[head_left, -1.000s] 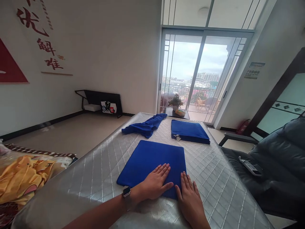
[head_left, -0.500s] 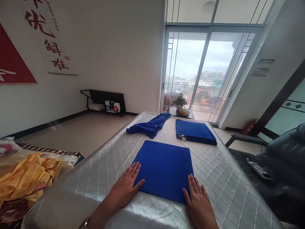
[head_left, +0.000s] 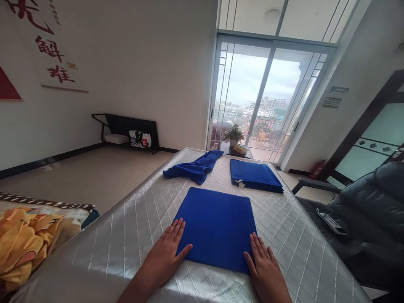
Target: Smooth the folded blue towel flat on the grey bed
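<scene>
A flat blue square of folded cloth [head_left: 217,227] lies before me on the silvery quilted surface [head_left: 290,244]. My left hand [head_left: 168,252] rests along its left edge, fingers stretched out and thumb over the near-left corner. At the right edge, my right hand [head_left: 265,263] lies flat too, its fingertips and thumb touching the near-right corner. Neither hand grips anything. Farther back on the right sits a stack of folded blue cloth [head_left: 255,174] with a small white tag at its near side. A crumpled blue cloth [head_left: 198,166] lies at the back left.
A dark armchair [head_left: 375,219] with a white power strip [head_left: 331,221] stands close on the right. Yellow fabric [head_left: 27,240] is heaped at the left. Beyond the far end, a small table [head_left: 225,148] holds a potted plant [head_left: 234,134] before a sliding glass door [head_left: 246,97].
My view has turned slightly to the right, so the room shifts left in the picture. Both hands stay at the folded cloth's edges; the cloths keep their places.
</scene>
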`<action>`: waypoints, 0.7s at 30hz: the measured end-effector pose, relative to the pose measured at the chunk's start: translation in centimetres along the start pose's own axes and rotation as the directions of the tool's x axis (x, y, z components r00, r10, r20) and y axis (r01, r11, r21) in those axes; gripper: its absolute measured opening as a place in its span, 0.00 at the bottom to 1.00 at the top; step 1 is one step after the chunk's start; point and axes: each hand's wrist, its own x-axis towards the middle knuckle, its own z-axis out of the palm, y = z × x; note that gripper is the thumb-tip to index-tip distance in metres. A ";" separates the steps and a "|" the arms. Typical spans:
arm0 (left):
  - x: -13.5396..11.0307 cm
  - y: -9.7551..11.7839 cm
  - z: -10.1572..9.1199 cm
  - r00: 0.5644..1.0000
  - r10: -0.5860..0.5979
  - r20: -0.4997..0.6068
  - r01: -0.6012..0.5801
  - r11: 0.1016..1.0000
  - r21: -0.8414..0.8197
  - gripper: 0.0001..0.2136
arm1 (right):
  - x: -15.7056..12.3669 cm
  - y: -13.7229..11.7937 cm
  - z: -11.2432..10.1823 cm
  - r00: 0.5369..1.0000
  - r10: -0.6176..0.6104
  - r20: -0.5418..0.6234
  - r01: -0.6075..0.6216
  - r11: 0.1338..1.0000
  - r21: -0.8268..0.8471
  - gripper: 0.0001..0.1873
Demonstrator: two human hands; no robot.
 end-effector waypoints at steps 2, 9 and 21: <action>0.0 0.2 -0.3 1.000 -0.010 0.024 0.010 1.000 -0.007 0.37 | 0.0 0.0 0.0 1.000 -0.001 -0.007 0.001 1.000 -0.004 0.35; 0.0 0.3 -0.4 1.000 -0.005 0.005 0.005 0.999 -0.040 0.36 | -0.1 0.1 -0.1 1.000 -0.020 -0.017 0.020 1.000 -0.019 0.36; -0.1 0.3 -0.6 1.000 0.003 -0.012 -0.003 0.999 -0.039 0.36 | 3.9 0.0 -3.7 0.992 -0.114 -0.049 0.107 0.985 -0.135 0.35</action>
